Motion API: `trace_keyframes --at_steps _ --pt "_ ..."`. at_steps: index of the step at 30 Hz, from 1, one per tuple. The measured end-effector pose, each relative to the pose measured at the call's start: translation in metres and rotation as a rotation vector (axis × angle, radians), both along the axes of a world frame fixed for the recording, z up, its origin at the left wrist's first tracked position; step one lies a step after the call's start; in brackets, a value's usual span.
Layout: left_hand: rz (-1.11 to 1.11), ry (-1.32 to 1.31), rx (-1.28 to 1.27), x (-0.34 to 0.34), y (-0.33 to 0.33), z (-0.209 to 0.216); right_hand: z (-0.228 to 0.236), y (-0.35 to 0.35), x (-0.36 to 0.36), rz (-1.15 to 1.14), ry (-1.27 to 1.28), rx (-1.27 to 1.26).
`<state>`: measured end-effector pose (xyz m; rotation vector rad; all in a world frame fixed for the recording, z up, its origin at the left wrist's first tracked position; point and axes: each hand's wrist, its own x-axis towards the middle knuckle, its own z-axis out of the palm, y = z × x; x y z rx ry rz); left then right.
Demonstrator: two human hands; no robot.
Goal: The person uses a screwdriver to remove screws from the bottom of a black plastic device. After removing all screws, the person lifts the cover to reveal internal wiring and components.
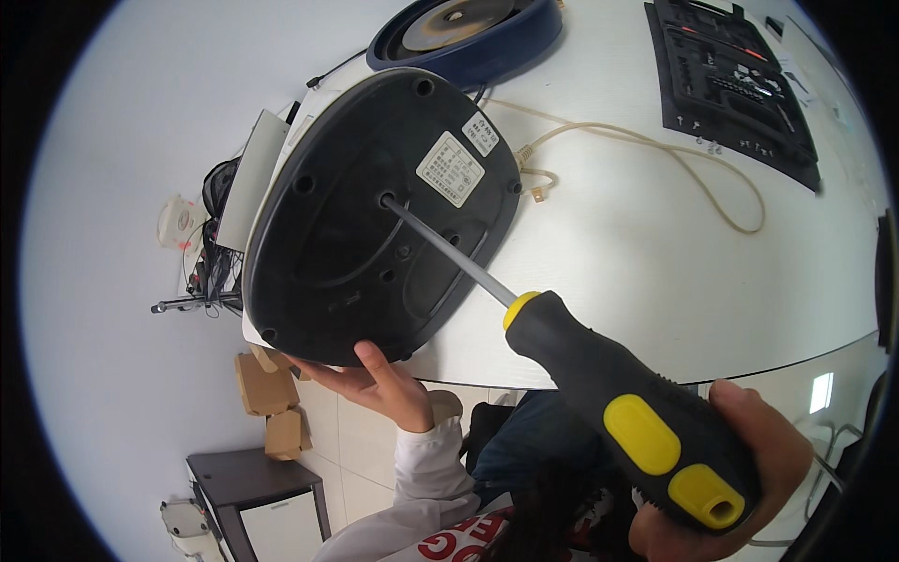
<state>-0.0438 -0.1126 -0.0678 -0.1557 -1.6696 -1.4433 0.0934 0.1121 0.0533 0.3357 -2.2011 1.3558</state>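
A white appliance with a black underside (pixel 318 239) is tilted up on its edge, its base facing me. Two pale labels and several recessed holes show on the base. My left hand (pixel 384 389) grips its lower edge, thumb against the black face. In my right hand (pixel 763 450) is a large screwdriver (pixel 609 375) with a black and yellow handle. Its long metal shaft reaches into one of the recessed holes near the middle of the base. Whether the tip meets a screw inside is hidden.
A round dark blue appliance part (pixel 487 51) with a metal disc stands at the back. Beige power cord (pixel 674 150) loops across the white table (pixel 618 253). An open black tool case (pixel 730 84) lies far right, small screws beside it. Cardboard boxes (pixel 265 386) and a dark cabinet (pixel 253 473) stand lower left.
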Motion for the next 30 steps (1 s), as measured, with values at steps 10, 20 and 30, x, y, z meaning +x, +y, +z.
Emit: trace_keyframes --at_steps 10,20,30 --pt "-0.035 0.009 0.000 0.005 0.005 0.010 0.006 -0.022 -0.002 -0.166 0.086 -0.021" --pt "-0.076 0.017 -0.003 0.001 0.001 0.001 0.015 -0.017 0.017 -0.305 -0.029 0.296" --pt "-0.006 0.001 0.013 0.006 -0.005 0.007 0.012 -0.023 0.000 -0.396 0.211 0.243"
